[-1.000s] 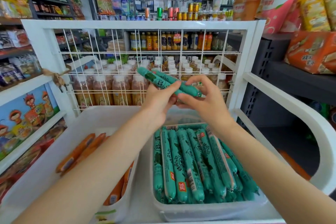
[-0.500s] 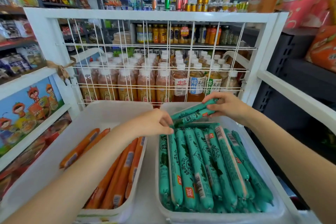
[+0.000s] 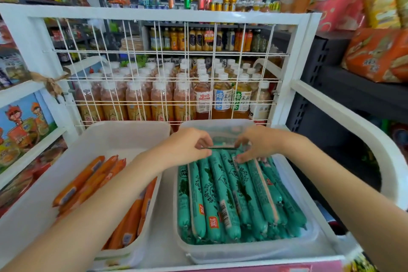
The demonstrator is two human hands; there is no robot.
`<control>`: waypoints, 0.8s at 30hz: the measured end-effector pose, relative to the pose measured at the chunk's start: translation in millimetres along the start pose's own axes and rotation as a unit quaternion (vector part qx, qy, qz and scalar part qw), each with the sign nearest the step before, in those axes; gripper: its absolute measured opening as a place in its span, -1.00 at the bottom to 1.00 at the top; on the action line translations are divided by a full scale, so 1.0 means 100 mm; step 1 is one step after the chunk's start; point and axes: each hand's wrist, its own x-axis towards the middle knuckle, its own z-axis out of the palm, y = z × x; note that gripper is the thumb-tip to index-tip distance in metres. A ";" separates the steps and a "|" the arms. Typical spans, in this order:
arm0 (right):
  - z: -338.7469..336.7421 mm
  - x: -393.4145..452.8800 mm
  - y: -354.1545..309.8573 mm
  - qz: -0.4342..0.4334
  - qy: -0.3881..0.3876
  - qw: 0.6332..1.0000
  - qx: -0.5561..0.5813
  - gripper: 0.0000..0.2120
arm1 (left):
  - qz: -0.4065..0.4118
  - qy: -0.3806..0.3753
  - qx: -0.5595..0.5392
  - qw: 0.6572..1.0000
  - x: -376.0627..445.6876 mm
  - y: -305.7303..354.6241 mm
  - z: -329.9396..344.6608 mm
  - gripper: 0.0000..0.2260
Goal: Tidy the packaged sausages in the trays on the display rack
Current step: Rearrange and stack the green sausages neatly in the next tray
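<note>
Two clear plastic trays sit side by side on the white display rack. The right tray is packed with several green packaged sausages lying lengthwise. The left tray holds several orange packaged sausages along its sides. My left hand and my right hand are at the far end of the right tray, each pinching an end of a green sausage pair laid crosswise just above the rows. Most of that pair is hidden by my fingers.
A white wire grid rises right behind the trays, with bottled drinks packed behind it. The rack's white side rail curves along the right. Shelves of snacks and cans fill the left, back and right.
Both hands have come down from chest height to the far end of the right tray, carrying the green sausage pair down onto the rows. The camera has tilted lower.
</note>
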 end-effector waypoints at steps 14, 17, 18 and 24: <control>-0.25 -0.33 -0.15 -0.143 0.315 0.871 0.349 -0.79 | 0.035 0.001 -0.296 0.955 -0.04 0.34 0.02 -0.83; -0.29 -0.40 -0.28 -0.209 0.332 0.806 0.444 -0.76 | 0.069 0.090 -0.268 0.957 -0.05 0.42 -0.08 -0.91; -0.30 -0.41 -0.29 -0.216 0.342 0.809 0.426 -0.73 | 0.074 0.122 -0.212 0.967 -0.05 0.40 -0.12 -0.88; -0.34 -0.41 -0.41 -0.242 0.406 0.850 0.233 -0.80 | 0.060 0.194 -0.051 0.978 -0.11 0.28 -0.22 -0.60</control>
